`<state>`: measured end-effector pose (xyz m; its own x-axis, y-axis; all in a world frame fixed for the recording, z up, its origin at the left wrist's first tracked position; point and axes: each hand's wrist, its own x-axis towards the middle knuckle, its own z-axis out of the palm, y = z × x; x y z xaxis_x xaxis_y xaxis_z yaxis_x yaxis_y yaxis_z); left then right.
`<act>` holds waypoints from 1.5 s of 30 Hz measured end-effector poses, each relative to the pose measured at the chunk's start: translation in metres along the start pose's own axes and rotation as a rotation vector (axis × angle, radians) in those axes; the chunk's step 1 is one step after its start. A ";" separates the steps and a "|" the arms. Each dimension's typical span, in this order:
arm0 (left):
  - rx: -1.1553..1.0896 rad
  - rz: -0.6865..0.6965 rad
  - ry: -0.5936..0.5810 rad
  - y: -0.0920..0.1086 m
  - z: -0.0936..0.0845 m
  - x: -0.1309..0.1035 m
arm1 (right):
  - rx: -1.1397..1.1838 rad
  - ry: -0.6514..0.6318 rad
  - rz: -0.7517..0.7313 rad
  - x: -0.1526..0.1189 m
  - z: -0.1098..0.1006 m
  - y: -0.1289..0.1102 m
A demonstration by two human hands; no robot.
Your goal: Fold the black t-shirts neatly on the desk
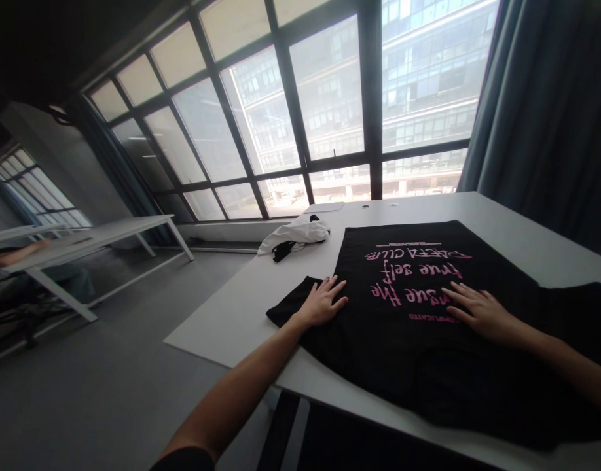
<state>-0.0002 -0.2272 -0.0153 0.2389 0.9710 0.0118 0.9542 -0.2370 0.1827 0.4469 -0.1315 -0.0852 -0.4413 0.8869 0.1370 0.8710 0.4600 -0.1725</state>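
A black T-shirt [379,347] with pink and white lettering lies spread on a white table [222,320]. The lettering appears upside down from here, and the collar end hangs toward the near edge. My left hand [323,302] rests flat on the shirt near its left sleeve, fingers spread. On the right part of the lettering, my right hand [480,314] lies flat with its fingers apart. Neither hand grips the cloth.
A crumpled white cloth with black parts [300,235] lies at the table's far left. Behind the table are windows and a grey-blue curtain [541,131]. Another white table [104,232] stands at the left, with a person's arm [20,254] near it.
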 end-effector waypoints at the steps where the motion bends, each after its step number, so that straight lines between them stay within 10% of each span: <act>1: 0.005 0.004 -0.009 0.000 -0.001 -0.001 | 0.002 0.006 -0.002 0.000 0.001 0.001; 12: -0.179 -0.009 0.056 -0.005 -0.004 0.002 | -0.001 0.016 -0.011 0.000 -0.002 -0.001; 20: -0.396 -0.254 0.419 -0.059 -0.041 -0.010 | -0.006 0.022 -0.015 -0.001 0.000 0.000; 28: -0.337 -0.507 0.378 -0.101 -0.045 -0.029 | -0.002 0.020 -0.016 -0.003 -0.002 -0.001; 38: -0.312 -0.253 0.314 -0.070 -0.045 -0.046 | 0.057 0.098 -0.037 -0.005 -0.026 -0.021; 45: -0.195 -0.099 0.548 -0.054 -0.039 -0.079 | 0.171 0.126 -0.293 0.035 -0.066 -0.102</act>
<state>-0.0772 -0.2902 0.0120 -0.0274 0.8754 0.4826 0.9041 -0.1842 0.3855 0.3566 -0.1498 0.0015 -0.6274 0.7089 0.3224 0.6582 0.7039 -0.2670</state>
